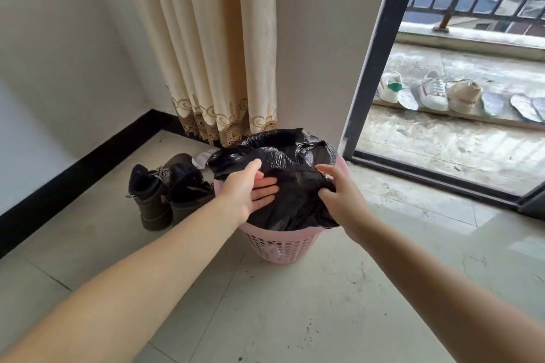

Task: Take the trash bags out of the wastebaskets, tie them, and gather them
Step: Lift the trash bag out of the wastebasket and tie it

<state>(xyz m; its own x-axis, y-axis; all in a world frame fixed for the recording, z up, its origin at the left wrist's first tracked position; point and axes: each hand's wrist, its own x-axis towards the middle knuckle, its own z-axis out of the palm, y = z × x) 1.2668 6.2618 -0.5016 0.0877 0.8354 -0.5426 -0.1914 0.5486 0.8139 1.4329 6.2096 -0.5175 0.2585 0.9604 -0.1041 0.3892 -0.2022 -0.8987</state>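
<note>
A pink perforated wastebasket [281, 246] stands on the tiled floor by the wall corner. A black trash bag [290, 156] lines it, its plastic crumpled and bunched over the rim. My left hand [250, 187] lies flat on the bag's near left side with fingers spread and thumb up on the plastic. On the near right side, my right hand [339, 196] curls its fingers into a fold of the bag. The basket's contents are hidden under the plastic.
A pair of dark brown boots [165, 194] stands just left of the basket. A beige curtain [218, 47] hangs behind it. To the right, a dark door frame [374, 59] opens onto a balcony with white sneakers [433, 91] and insoles.
</note>
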